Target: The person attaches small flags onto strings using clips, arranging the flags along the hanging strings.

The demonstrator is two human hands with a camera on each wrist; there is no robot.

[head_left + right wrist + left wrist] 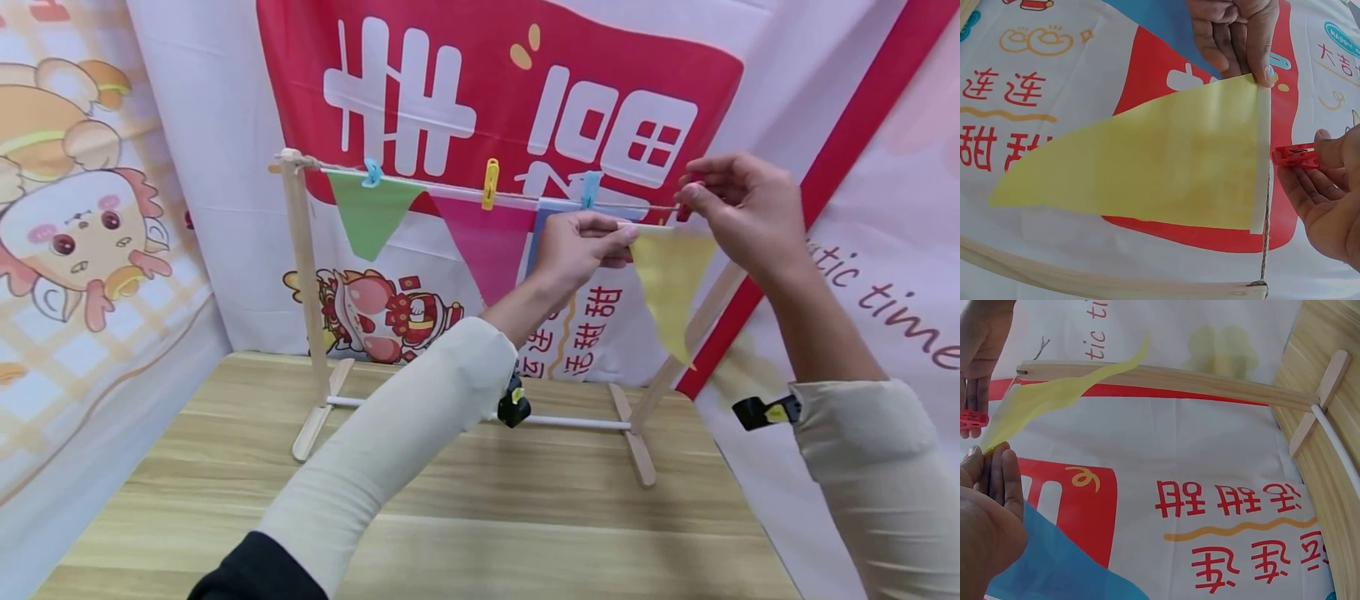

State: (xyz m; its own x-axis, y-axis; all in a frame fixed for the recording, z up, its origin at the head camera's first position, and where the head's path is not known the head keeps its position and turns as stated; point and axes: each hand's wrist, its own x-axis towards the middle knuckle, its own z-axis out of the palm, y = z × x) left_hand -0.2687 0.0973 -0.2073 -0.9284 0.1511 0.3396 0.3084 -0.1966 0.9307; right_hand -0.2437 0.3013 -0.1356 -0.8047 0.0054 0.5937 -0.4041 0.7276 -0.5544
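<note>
My left hand [581, 250] pinches the top corner of a yellow pennant [672, 283], whose white top strip lies along the twine [1265, 250]. In my right hand [750, 212] a red clothespin [1297, 155] is gripped between thumb and fingers, its tip right at the pennant's white edge in the right wrist view. To the left on the same twine hang a green pennant [375, 212], a pink pennant [487, 242] and a blue pennant [1060, 556], the blue one mostly behind my left hand. A yellow clothespin [491, 183] and blue clothespins [590, 190] sit on the line.
Two wooden posts [302, 275] hold the twine, standing on crossed stick feet [637, 454] joined by a white rod [577, 423]. The frame stands on a wood-grain table [465, 533]. Printed cloth [225, 83] hangs close behind and at both sides.
</note>
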